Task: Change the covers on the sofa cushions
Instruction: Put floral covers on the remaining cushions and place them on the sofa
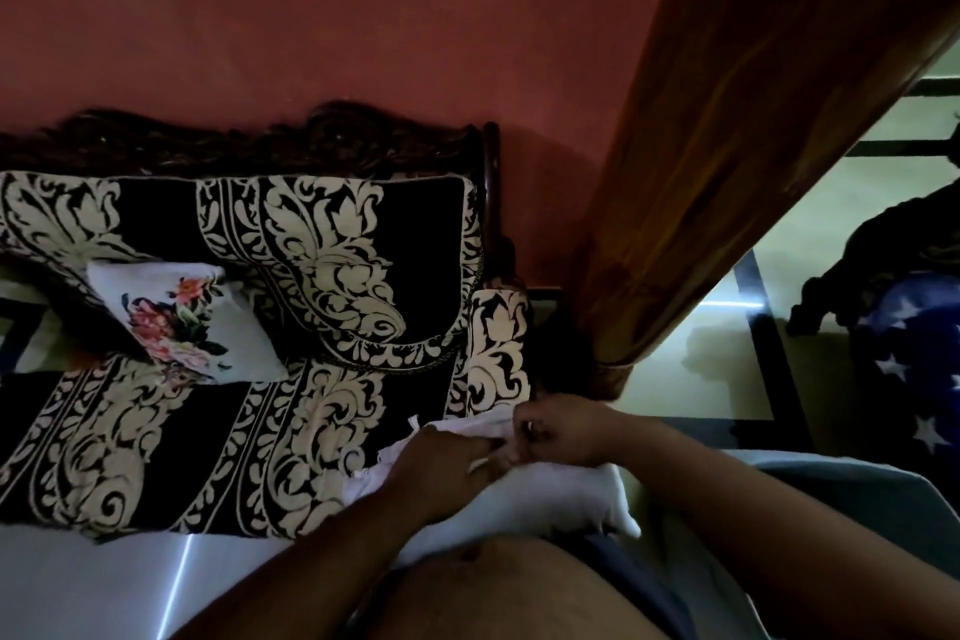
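Note:
A white cushion lies against my body at the sofa's front right corner. Its open far edge shows loose white cloth ties. My left hand lies on that edge with its fingers pinching the white fabric. My right hand is curled and pinches the same edge just to the right. A second white cushion with a flower print leans on the sofa's seat at the left. The sofa has black covers with a cream leaf pattern.
A carved dark wooden sofa back stands against the red wall. A wooden door hangs at the right, with pale tiled floor beyond. A blue cloth with white stars lies at the far right.

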`<state>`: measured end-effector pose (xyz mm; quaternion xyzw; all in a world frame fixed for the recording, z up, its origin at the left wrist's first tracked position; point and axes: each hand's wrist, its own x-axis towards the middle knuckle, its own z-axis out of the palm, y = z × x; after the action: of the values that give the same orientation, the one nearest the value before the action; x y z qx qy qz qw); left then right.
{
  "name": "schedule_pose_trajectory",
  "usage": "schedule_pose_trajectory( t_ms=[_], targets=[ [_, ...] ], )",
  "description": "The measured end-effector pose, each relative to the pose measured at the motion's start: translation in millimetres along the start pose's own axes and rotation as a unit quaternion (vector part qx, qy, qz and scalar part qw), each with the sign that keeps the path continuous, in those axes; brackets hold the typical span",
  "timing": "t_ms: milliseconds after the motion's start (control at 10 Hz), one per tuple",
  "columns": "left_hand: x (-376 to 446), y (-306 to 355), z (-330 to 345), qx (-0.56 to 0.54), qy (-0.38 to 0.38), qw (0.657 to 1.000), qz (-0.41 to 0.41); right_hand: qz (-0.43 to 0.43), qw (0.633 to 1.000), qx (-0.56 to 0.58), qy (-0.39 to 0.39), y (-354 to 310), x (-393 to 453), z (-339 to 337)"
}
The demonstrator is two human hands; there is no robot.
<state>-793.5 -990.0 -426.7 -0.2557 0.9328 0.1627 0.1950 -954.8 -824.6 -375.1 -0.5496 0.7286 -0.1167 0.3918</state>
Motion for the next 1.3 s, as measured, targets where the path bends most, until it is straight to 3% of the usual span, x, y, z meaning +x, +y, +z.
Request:
schedule_pose_trajectory(
  t_ms=[100,200,300,500,600,700,800,900,1000,1100,1200,1300],
  targets=[
    [-28,13,-8,0.028,0.034,0.976,0.215,0.089,0.995,-0.005,0.048,17,11,-7],
    [-32,20,-14,0.021,0.018,0.977,0.212,0.176,0.978,-0.11,0.023,41,28,4],
    [-30,26,-15,-0.001,-0.046,0.973,0.224,0.204,0.976,-0.072,-0.027,45,34,16],
    [-11,37,-2,0.016,-0.115,0.962,0.247,0.256,0.961,0.097,0.04,53,44,21],
    [-6,44,5,-0.009,-0.145,0.97,0.194,0.249,0.955,0.153,0.054,35,40,15],
    [-4,33,28,-0.042,-0.172,0.982,0.07,0.216,0.948,0.213,0.096,7,25,10],
    [2,32,43,-0.026,-0.211,0.977,0.016,0.214,0.944,0.234,0.085,-2,8,13],
    [6,45,20,0.02,-0.184,0.979,0.083,0.215,0.968,0.13,0.033,21,9,14],
    [-2,44,-11,0.033,-0.118,0.965,0.234,0.195,0.979,0.056,-0.013,40,24,2],
    [-19,18,-36,-0.018,-0.057,0.966,0.25,0.145,0.988,0.027,-0.047,46,41,-6],
    [-37,-15,-38,-0.052,0.007,0.984,0.169,0.106,0.991,0.015,-0.08,42,54,-9],
    [-52,-25,-15,-0.01,0.009,0.982,0.189,0.111,0.989,0.035,-0.089,25,73,-13]
  ],
)
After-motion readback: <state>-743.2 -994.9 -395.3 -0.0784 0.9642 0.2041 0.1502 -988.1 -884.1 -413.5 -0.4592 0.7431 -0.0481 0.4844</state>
